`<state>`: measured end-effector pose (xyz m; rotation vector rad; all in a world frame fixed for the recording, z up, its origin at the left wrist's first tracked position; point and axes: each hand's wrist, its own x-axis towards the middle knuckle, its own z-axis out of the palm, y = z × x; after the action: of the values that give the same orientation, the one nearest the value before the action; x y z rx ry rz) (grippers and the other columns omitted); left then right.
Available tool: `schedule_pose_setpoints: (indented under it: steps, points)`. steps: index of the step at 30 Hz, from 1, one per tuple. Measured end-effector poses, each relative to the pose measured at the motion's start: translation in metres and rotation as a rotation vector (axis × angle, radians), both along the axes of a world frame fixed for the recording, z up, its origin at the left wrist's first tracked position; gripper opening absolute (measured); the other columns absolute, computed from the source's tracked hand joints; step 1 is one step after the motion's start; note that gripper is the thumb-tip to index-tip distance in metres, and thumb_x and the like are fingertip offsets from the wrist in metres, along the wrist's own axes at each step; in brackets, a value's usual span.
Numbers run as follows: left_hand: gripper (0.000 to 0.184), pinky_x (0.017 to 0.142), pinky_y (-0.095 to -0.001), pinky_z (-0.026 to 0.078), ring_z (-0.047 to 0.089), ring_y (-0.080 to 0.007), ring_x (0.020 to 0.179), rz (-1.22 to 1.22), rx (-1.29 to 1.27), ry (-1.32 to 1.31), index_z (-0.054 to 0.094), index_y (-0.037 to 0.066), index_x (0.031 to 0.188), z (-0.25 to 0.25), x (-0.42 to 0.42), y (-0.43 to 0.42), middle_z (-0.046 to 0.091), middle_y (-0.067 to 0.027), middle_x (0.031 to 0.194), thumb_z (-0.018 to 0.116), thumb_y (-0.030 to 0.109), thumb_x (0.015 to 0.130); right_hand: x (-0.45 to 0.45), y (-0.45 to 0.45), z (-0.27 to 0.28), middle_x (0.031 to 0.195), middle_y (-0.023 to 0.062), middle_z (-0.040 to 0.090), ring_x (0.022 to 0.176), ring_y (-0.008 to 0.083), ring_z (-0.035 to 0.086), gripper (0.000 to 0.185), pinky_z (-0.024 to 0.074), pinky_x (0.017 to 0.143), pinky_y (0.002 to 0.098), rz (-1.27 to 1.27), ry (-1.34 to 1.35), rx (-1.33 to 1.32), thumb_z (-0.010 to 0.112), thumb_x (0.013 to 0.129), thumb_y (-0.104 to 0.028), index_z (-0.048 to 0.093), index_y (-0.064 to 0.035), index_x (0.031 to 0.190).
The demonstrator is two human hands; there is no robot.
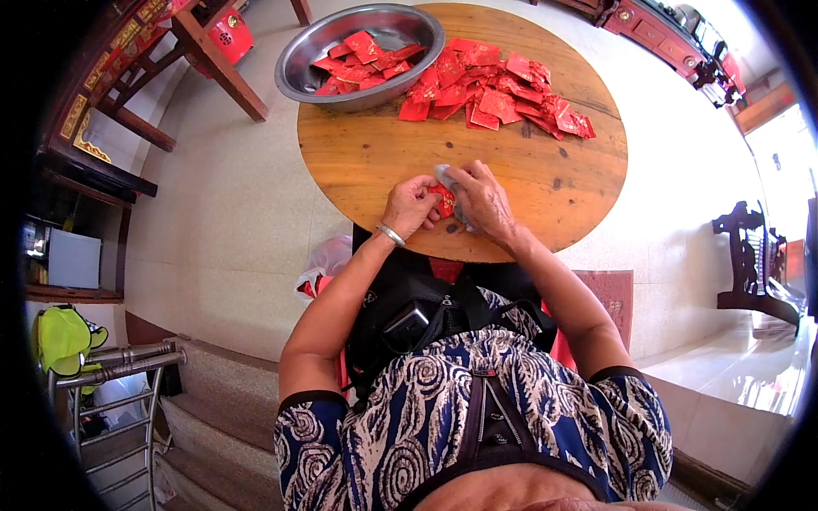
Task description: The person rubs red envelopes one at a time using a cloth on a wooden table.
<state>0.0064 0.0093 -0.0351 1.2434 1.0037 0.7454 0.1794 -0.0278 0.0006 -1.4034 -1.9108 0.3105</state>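
Observation:
Over the near part of the round wooden table, my left hand pinches a small red packet with gold print. My right hand is closed on a crumpled greyish cloth, which lies against the packet; whether it is fabric or thin plastic is hard to make out. Farther back on the tabletop lies a heap of similar red packets. More of them rest inside a wide metal basin at the back left.
The round wooden table stands before me on a pale tiled floor. A whitish plastic bag sits by its left near edge. Steps with a metal railing are at lower left. Dark carved wooden furniture stands at right.

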Motion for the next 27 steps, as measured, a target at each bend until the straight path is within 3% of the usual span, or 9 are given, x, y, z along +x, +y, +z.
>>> schedule_pose_setpoints:
  steps: [9,12,14,27]
  points:
    - [0.026,0.043,-0.0218,0.051,0.059,-0.0092,0.055,-0.036,0.004,0.012,0.055,-0.002,0.114,0.001,0.000,0.000,0.060,-0.0031,0.072,0.058,0.007,0.090,0.005,0.007,-0.012,0.091,0.0167,0.056,0.088,0.0353,0.057,0.026,0.0482,0.076,0.0413,0.014,-0.025,0.004,0.057,0.081,-0.002,0.064,-0.0046,0.105]
    - [0.022,0.042,-0.0223,0.050,0.060,-0.0100,0.055,-0.008,0.003,-0.003,0.058,-0.003,0.108,0.001,0.000,-0.001,0.061,-0.0049,0.071,0.060,0.007,0.089,0.008,0.007,-0.015,0.092,0.0161,0.056,0.088,0.0348,0.057,0.026,0.0481,0.077,0.0412,-0.020,-0.057,0.017,0.057,0.079,-0.002,0.064,-0.0041,0.104]
    - [0.024,0.042,-0.0225,0.050,0.060,-0.0102,0.055,-0.009,0.000,-0.007,0.057,-0.003,0.109,0.000,0.000,0.000,0.061,-0.0051,0.071,0.061,0.007,0.088,0.009,0.006,-0.014,0.092,0.0150,0.055,0.090,0.0339,0.055,0.026,0.0482,0.078,0.0420,-0.034,-0.055,-0.007,0.058,0.078,-0.005,0.065,-0.0081,0.103]
    - [0.023,0.042,-0.0217,0.050,0.059,-0.0087,0.054,-0.012,-0.006,-0.013,0.056,0.000,0.109,-0.001,-0.001,0.000,0.061,-0.0023,0.074,0.061,0.007,0.089,0.032,0.013,-0.018,0.092,0.0136,0.055,0.090,0.0334,0.058,0.022,0.0495,0.077,0.0428,-0.181,-0.130,0.026,0.059,0.074,-0.004,0.064,-0.0087,0.095]
